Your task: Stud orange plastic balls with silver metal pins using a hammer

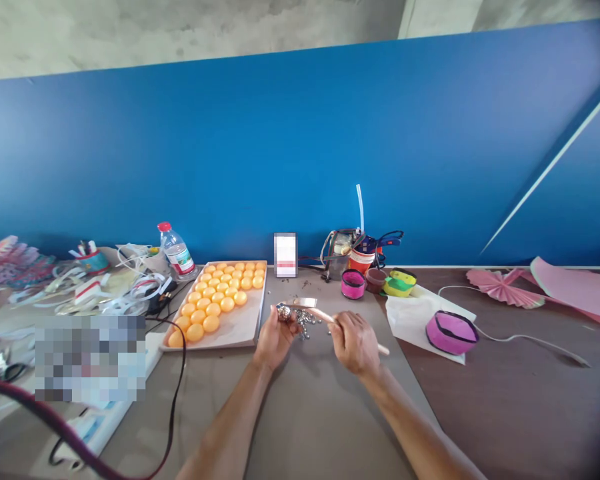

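My left hand is closed around a small, shiny silver cluster, whose exact kind is too small to make out. In my right hand is a slim pale-handled tool, gripped along its handle. The tool's flat, light-coloured end reaches left to the silver cluster; whether they touch, I cannot tell. Just behind and between the hands, a pile of small shiny metal pieces lies on the grey mat, partly hidden by my left fingers.
Left stands a shallow tray of orange balls, with a water bottle behind it. A dark cable loops across the left side. Right are a pink-and-black round band, white paper and an orange cup.
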Demonstrator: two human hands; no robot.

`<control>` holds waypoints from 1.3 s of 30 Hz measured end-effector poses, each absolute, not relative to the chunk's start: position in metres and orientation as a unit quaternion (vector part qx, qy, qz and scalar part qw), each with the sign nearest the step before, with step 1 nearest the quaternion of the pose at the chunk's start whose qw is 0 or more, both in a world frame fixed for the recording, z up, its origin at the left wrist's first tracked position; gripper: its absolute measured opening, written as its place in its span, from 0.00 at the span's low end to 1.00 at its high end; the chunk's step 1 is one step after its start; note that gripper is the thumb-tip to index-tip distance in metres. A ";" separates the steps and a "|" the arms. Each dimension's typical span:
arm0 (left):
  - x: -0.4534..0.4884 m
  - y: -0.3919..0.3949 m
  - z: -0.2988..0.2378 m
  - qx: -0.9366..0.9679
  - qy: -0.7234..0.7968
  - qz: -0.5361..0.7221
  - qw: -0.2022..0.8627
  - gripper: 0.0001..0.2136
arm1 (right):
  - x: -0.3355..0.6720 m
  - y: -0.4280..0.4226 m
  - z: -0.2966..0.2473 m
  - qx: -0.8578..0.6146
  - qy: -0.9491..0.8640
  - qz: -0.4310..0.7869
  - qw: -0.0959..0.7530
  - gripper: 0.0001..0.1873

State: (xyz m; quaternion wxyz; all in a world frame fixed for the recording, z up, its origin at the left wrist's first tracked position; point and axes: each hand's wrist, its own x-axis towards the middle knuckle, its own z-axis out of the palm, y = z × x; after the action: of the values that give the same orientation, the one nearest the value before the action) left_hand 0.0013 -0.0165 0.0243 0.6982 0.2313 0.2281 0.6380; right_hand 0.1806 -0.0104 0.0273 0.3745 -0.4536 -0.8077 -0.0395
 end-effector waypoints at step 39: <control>-0.007 -0.012 0.016 0.198 0.202 0.644 0.711 0.07 | 0.191 -0.008 0.027 -0.441 -0.787 -0.035 0.431 0.09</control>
State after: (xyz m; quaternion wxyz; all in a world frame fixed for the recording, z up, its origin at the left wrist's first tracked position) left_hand -0.0066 -0.0118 0.0159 0.7113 0.1977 0.2016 0.6437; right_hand 0.1909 -0.0082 0.0266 0.4305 -0.4413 -0.7865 -0.0351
